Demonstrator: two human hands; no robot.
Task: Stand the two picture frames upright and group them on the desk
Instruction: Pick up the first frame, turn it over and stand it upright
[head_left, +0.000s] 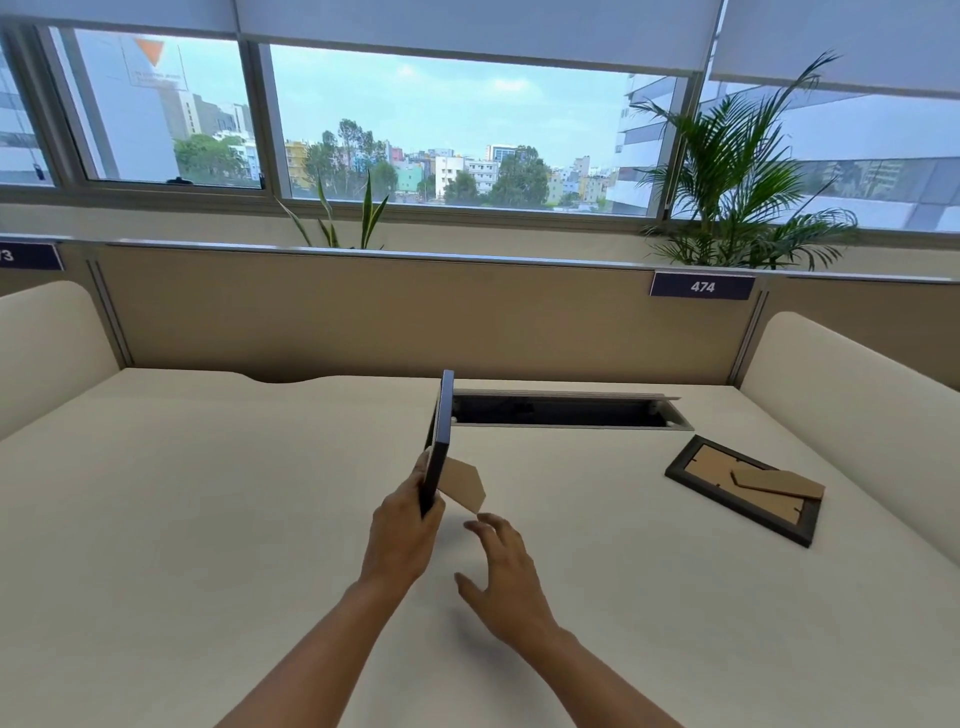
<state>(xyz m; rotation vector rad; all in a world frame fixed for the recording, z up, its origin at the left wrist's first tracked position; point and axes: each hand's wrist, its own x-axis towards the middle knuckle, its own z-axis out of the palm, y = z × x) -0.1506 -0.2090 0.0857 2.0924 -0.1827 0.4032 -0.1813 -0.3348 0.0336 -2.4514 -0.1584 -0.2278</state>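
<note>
My left hand (402, 530) grips the near end of a dark picture frame (440, 431), held on edge above the middle of the white desk (208, 519). I see it nearly edge-on. Its brown cardboard stand (461, 483) sticks out to the right. My right hand (506, 577) hovers just below that stand, fingers spread, holding nothing. A second dark frame (745, 488) lies face down at the right of the desk, its cardboard back and folded stand facing up.
An open cable slot (561, 410) is cut into the desk behind the held frame. A beige partition (415, 322) with a tag "474" closes the back. Cream side panels (857, 395) flank the desk. Plants stand by the window.
</note>
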